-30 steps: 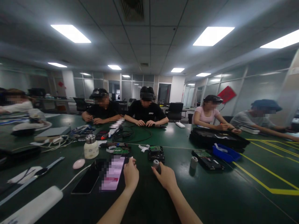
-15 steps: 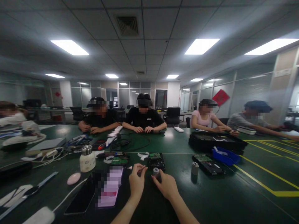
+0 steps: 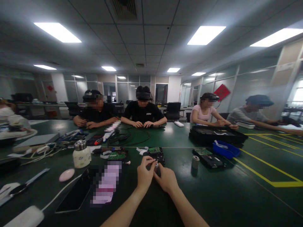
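My right hand (image 3: pixel 167 179) is wrapped around a small grey metal cylinder (image 3: pixel 156 165), most of which my fingers hide. At the top of this cylinder are the pinched fingertips of my left hand (image 3: pixel 145 173); anything between them is too small to make out. Just beyond my hands lies a black device with a green circuit board (image 3: pixel 155 151). A second grey cylinder (image 3: pixel 195 162) stands upright to the right, beside another black device with a circuit board (image 3: pixel 210 157). A loose green circuit board (image 3: pixel 116 155) with a white ribbon lies to the left.
On the left are a cream bottle (image 3: pixel 81 154), a pink oval object (image 3: pixel 66 175), a black phone (image 3: pixel 74 192), a pink phone (image 3: pixel 106 186) and a white cable. A blue tray (image 3: pixel 226 150) and a black bin (image 3: pixel 217 135) stand right. Several people sit around the green table.
My left hand has moved right, bringing its fingertips to the top of the grey cylinder in my right hand. The camera view has tilted slightly downward.
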Motion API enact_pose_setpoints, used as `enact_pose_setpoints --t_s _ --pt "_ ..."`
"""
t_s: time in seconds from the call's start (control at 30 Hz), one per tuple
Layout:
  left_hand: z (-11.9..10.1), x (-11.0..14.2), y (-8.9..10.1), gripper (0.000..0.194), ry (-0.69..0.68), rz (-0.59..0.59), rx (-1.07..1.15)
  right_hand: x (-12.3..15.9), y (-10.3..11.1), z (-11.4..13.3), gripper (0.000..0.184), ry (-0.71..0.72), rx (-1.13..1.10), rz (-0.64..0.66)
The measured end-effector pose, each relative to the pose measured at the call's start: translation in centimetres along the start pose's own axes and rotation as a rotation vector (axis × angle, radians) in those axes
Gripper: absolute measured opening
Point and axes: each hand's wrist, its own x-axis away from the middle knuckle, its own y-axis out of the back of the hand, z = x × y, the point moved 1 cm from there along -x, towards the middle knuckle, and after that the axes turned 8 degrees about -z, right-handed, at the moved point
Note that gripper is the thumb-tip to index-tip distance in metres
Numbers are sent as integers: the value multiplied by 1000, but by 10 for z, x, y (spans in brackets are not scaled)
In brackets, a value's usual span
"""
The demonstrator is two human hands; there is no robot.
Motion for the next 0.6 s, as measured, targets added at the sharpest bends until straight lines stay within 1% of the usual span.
enact_pose_setpoints --t_s 0.2,0.33,0.5,0.6 --pt "-3 -2 -2 17 -3 69 8 0 1 -1 33 9 -12 13" --pt "-2 -3 -4 17 22 114 25 0 1 -1 33 7 -26 11" --pt "0 -3 -4 15 51 144 33 0 -1 -1 31 -2 -60 -17" --pt "2 -1 -2 18 53 150 16 1 0 -2 27 -1 -120 -45"
